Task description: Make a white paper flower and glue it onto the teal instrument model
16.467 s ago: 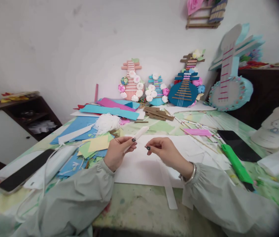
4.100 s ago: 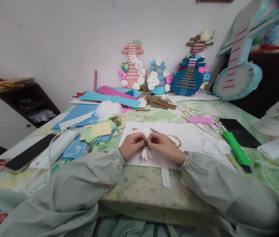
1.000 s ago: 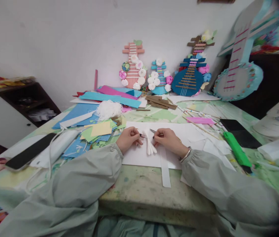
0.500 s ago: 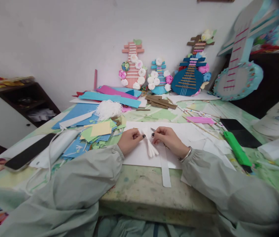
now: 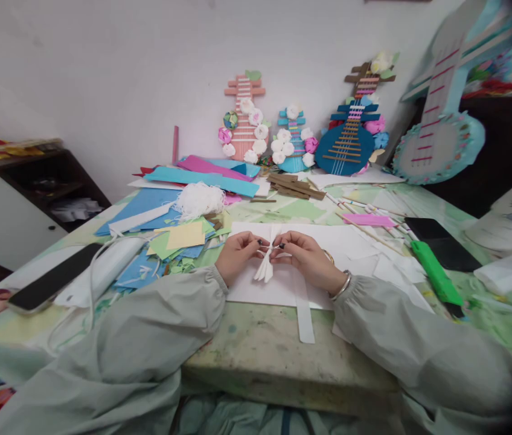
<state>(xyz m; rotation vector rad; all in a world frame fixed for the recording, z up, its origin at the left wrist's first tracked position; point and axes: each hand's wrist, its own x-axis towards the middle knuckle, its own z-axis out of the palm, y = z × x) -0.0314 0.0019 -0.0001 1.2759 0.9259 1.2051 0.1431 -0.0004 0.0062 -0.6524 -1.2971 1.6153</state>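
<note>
A piece of folded white tissue paper (image 5: 264, 270) is pinched in at its middle, and its lower end fans out toward me. My left hand (image 5: 239, 254) is closed, with thumb and fingertips at the left of the narrow middle. From the right, my right hand (image 5: 304, 257) grips the same spot, fingers bent. What looks like a gold scissor handle (image 5: 328, 256) shows behind my right hand; its blades are hidden. Whether a thread runs between my fingertips is too small to make out. Beneath both hands lies a white paper sheet (image 5: 251, 294).
A white strip (image 5: 304, 314) overhangs the sheet's near side. Paper scraps (image 5: 186, 237) and a heap of white string (image 5: 199, 201) lie left. A green utility knife (image 5: 436, 272) and a black phone (image 5: 439, 241) are right. Decorated paper lutes (image 5: 345, 149) stand along the wall.
My hands have come closer together at the paper's middle. The fanned end has swung to the left, and the pointed metal tip by my right fingers is out of sight.
</note>
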